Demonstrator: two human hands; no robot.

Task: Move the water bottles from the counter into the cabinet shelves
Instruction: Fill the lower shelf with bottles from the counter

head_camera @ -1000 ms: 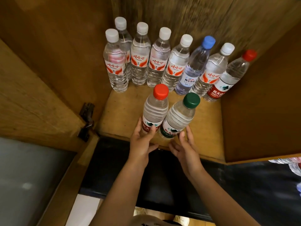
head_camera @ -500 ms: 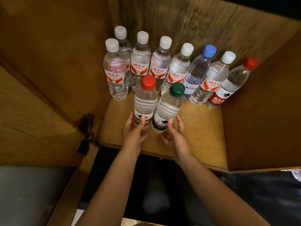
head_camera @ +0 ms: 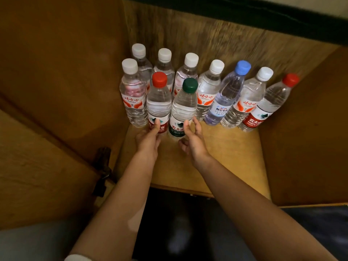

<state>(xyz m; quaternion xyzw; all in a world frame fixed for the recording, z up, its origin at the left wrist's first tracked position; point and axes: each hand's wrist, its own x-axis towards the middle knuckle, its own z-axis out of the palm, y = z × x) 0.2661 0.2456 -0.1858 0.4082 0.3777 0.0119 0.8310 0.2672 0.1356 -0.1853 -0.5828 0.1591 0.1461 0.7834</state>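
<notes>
Both arms were stretched deep into the wooden cabinet shelf (head_camera: 216, 166), and what a line-up stood back there! The left hand (head_camera: 148, 141) was on the red-capped bottle (head_camera: 158, 102), thumb up against its red label and the other fingers wrapped out of sight round the left of the base, so a grip it looked, though how tight could not be told. The right hand (head_camera: 194, 143) sat at the green-capped bottle (head_camera: 183, 108), thumb touching the green label, fingers loosely spread and reaching past its right side, not fully closed round it. Those two bottles stood upright, side by side and nearly touching, just in front of the back row. Behind them, against the back panel, stood the white-capped bottles (head_camera: 208, 91) with orange-red labels, the blue-capped bottle (head_camera: 227, 95) among them, and a second red-capped bottle (head_camera: 267, 106) at the far right end, touching its neighbour. One more white-capped bottle (head_camera: 132, 93) stood forward at the left, just beside the one in the left hand. A dark hinge (head_camera: 102, 166) showed on the cabinet's left edge.
</notes>
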